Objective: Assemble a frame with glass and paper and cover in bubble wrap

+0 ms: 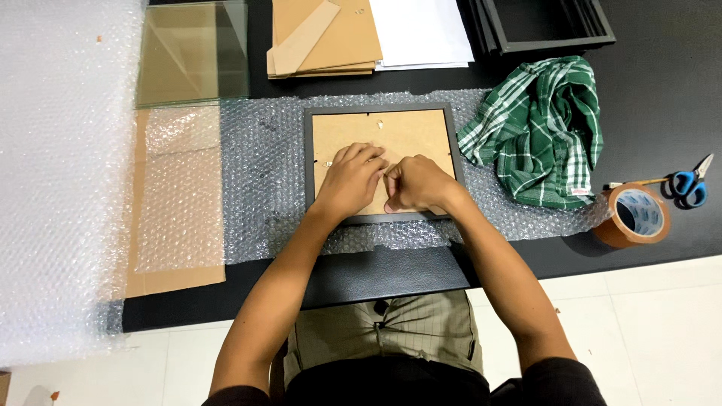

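Observation:
A dark grey picture frame (380, 110) lies face down on a strip of bubble wrap (263, 173), its brown backing board (406, 135) facing up. My left hand (351, 180) rests on the backing board with fingers bent, fingertips pressing near the board's lower middle. My right hand (415, 184) is curled beside it, thumb and fingers pinched at the same spot on the board. What the fingertips pinch is hidden. The two hands touch each other.
A green checked cloth (543, 131) lies right of the frame. A brown tape roll (635, 216) and blue-handled scissors (688, 183) sit at the right. Glass panes (193, 53), brown boards (323, 37), white sheets (421, 30) and black frames (549, 22) line the back. A wide bubble wrap roll (60, 173) covers the left.

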